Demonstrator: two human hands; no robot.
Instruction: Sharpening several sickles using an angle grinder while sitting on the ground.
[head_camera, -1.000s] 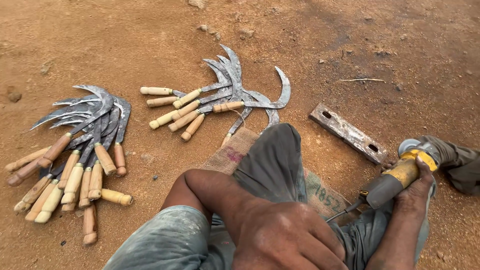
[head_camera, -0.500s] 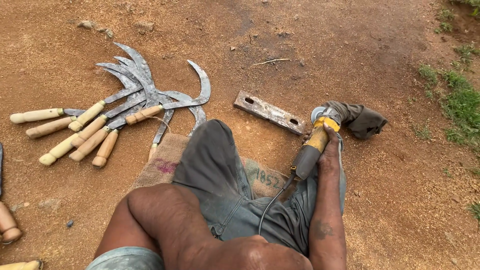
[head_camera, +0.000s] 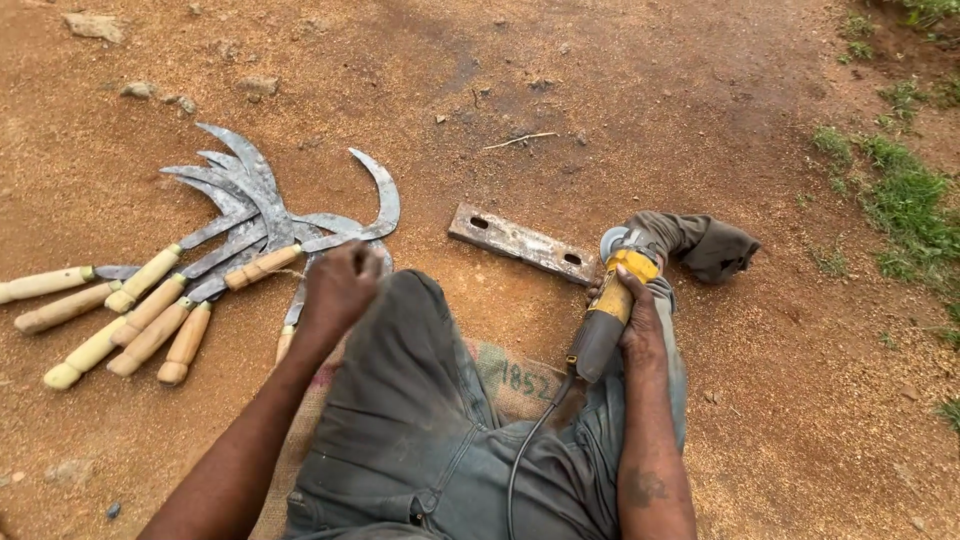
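Sickles (head_camera: 250, 215) with curved blades and pale wooden handles lay in a pile on the red dirt (head_camera: 620, 90), on the person's left side. One left hand (head_camera: 340, 285) reached down to the pile, its fingers curled shut near a handle, though I could not tell if it held one. Meanwhile the right hand (head_camera: 635, 315) was wrapped tight around a yellow and grey grinder (head_camera: 610, 310). Just beside the grinder lay a flat metal bar (head_camera: 520, 243) and a dark cloth (head_camera: 705, 245). Under the legs was a sack (head_camera: 515, 375).
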